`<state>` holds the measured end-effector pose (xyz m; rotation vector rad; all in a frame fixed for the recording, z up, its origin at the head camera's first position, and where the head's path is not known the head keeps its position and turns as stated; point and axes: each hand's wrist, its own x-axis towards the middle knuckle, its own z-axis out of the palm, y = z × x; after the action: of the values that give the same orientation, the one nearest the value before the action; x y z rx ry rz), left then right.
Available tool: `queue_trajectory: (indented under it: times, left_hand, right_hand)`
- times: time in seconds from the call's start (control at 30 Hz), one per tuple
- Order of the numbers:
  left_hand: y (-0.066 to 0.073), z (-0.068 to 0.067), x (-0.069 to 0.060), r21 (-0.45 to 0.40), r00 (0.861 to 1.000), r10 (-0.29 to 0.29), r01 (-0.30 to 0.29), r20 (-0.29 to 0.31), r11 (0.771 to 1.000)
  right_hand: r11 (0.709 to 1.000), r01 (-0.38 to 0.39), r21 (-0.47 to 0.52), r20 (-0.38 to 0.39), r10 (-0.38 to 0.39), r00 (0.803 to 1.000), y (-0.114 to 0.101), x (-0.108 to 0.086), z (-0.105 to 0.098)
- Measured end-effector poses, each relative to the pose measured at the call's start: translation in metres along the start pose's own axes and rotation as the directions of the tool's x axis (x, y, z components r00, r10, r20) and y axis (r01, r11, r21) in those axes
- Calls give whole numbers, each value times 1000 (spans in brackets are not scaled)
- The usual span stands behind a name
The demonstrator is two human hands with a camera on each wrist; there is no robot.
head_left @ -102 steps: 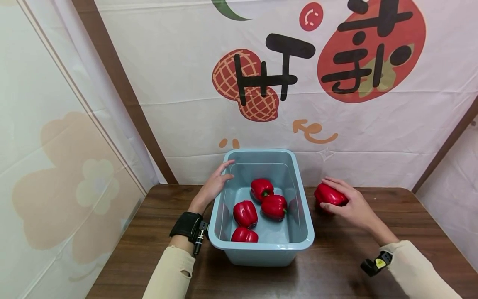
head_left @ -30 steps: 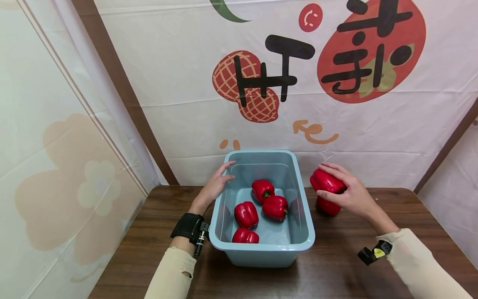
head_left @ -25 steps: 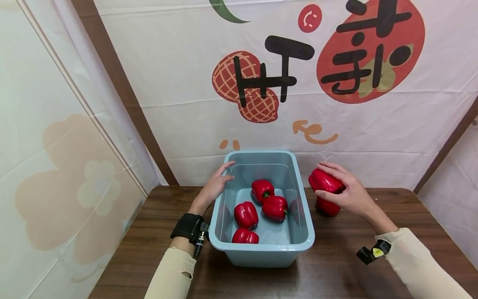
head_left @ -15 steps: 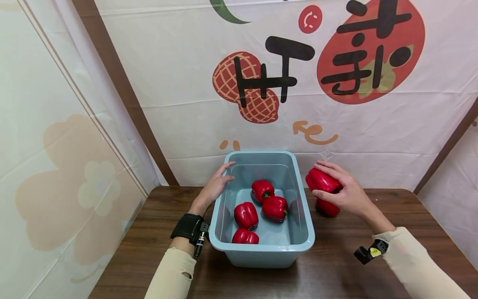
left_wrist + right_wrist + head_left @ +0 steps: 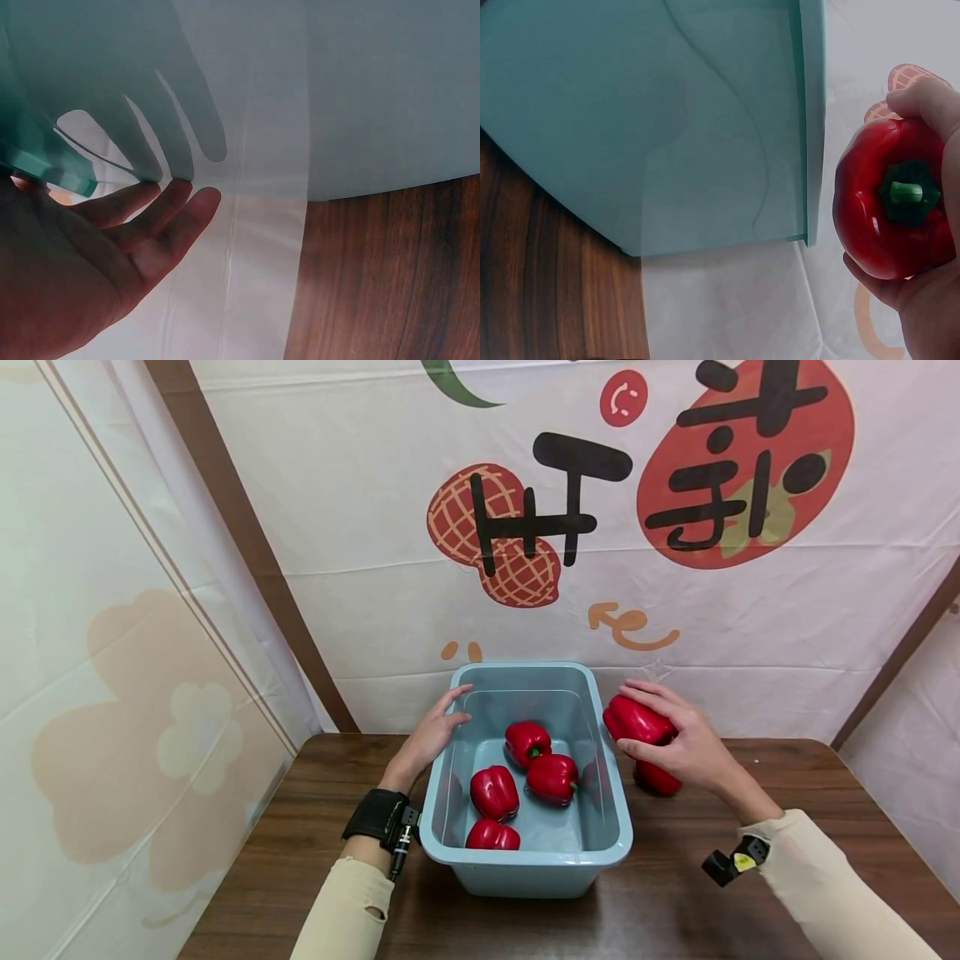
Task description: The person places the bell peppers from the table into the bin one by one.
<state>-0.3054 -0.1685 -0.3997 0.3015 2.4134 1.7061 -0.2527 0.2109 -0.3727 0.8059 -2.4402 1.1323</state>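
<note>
A red bell pepper (image 5: 633, 720) is in my right hand (image 5: 688, 745), gripped between thumb and fingers, just right of the blue plastic tub's (image 5: 527, 875) right rim. The right wrist view shows this pepper's green stem (image 5: 906, 193) toward the camera and the tub's outer wall beside it. On the tub's left rim is my left hand (image 5: 427, 739), thumb and index finger over the edge. The left wrist view has its other fingertips (image 5: 202, 206) against the outer wall. Several red bell peppers (image 5: 494, 792) lie inside the tub. Another pepper (image 5: 658, 779) rests on the table, partly hidden beneath the held one.
The dark wooden table (image 5: 806, 802) supports the tub. Close behind stands a white printed cloth backdrop (image 5: 360, 568), and another pale cloth panel (image 5: 127, 693) runs along the left side.
My right hand has lifted a red bell pepper from the right of the tub and brought it left toward the rim, uncovering another pepper below. My left hand stays on the rim.
</note>
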Motion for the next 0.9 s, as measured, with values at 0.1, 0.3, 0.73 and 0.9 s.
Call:
queue_trajectory:
  times: [0.1, 0.3, 0.73, 0.9]
  left_hand:
    - [0, 0, 0, 1, 1000, -1, 1, -1, 1000]
    - [-1, -1, 0, 0, 1000, 7, -7, 9, 1000]
    - [-1, 0, 0, -9, 1000, 6, -6, 4, 1000]
    - [-1, 0, 1, 19, 1000, 2, -2, -1, 1000]
  right_hand:
    - [1000, -2, 0, 0, 2, 1000, -1, 1, 1]
    - [1000, 2, 3, 8, -2, 1000, -2, 4, 3]
    - [1000, 11, 25, 40, -12, 999, -7, 11, 5]
    - [999, 23, 24, 42, -24, 999, -8, 12, 6]
